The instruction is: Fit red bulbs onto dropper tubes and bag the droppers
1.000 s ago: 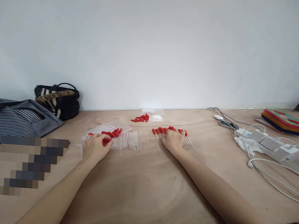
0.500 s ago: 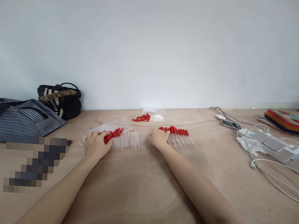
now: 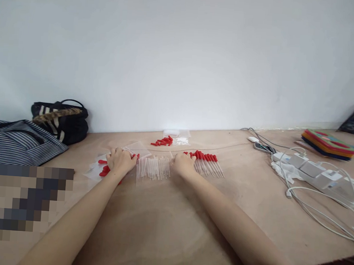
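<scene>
My left hand [image 3: 119,161] is over a loose pile of red rubber bulbs [image 3: 104,170] and clear plastic bags [image 3: 138,149], its fingers bent; what they grip is hidden. A row of clear thin tubes [image 3: 154,168] lies between my two hands. At the right end of that row is my right hand [image 3: 183,163], with curled fingers and a thin piece showing by its fingertips. Just right of it lie droppers with red bulbs [image 3: 209,163], side by side, tips toward me.
Farther back are small red pieces [image 3: 162,141] and a clear bag [image 3: 182,137]. Striped [image 3: 15,141] and black [image 3: 71,125] bags sit at left. White chargers with cables [image 3: 322,177], a phone [image 3: 263,147] and coloured sheets [image 3: 329,145] are at right.
My left hand has moved right across the red bulbs, uncovering some on its left. My right hand stays by the droppers. The whole view has shifted slightly, so most things appear farther left.
</scene>
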Motion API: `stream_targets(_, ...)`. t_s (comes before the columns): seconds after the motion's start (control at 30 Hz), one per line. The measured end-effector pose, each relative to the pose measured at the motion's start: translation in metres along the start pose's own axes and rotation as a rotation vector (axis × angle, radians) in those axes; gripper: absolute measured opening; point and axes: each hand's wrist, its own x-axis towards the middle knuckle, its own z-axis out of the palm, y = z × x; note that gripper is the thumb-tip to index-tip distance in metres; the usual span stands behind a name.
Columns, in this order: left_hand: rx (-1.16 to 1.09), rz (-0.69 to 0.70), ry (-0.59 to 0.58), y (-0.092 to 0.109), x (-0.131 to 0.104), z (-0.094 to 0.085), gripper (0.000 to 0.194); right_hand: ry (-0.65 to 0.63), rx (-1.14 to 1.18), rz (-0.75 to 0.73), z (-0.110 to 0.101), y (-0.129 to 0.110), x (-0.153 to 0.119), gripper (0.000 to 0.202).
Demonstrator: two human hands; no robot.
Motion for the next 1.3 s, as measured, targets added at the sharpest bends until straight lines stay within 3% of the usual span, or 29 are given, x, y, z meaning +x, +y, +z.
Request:
stream_targets(0.1, -0.13, 0.027, 0.048, 0.003, -0.002, -0.009, 0.027, 0.086, 0.016, -0.088, -0.006, 0.009, -0.022, 0.029)
stream_targets(0.2, -0.301, 0.171, 0.065, 0.012, -0.021, -0.022, 0.021, 0.193, 0.097, -0.233, -0.005, 0.031, -0.044, 0.02)
stream_targets(0.27, -0.393, 0.285, 0.005, 0.02, -0.045, -0.029, 0.018, 0.261, 0.171, -0.331, -0.002, 0.051, -0.056, 0.016)
stream_targets(0.37, -0.71, 0.533, -0.203, 0.034, -0.087, -0.031, 0.015, 0.324, 0.232, -0.533, 0.004, 0.079, -0.068, 0.019)
stream_targets(0.5, -0.818, 0.569, -0.291, 0.044, -0.122, -0.023, 0.012, 0.304, 0.233, -0.697, 0.006, 0.097, -0.075, 0.029)
stream_targets(0.63, -0.884, 0.515, -0.355, 0.046, -0.125, -0.016, 0.014, 0.216, 0.31, -0.659, 0.006, 0.093, -0.078, 0.023)
stream_targets(0.8, -0.927, 0.503, -0.329, 0.046, -0.122, -0.015, 0.012, 0.131, 0.354, -0.648, 0.007, 0.085, -0.083, 0.018)
stream_targets(1.03, -0.953, 0.551, -0.315, 0.047, -0.124, -0.016, 0.012, 0.183, 0.398, -0.589, 0.011, 0.077, -0.086, 0.014)
stream_targets(1.3, -1.079, 0.45, -0.39, 0.047, -0.124, -0.012, 0.015, 0.19, 0.403, -0.629, 0.012, 0.071, -0.09, 0.012)
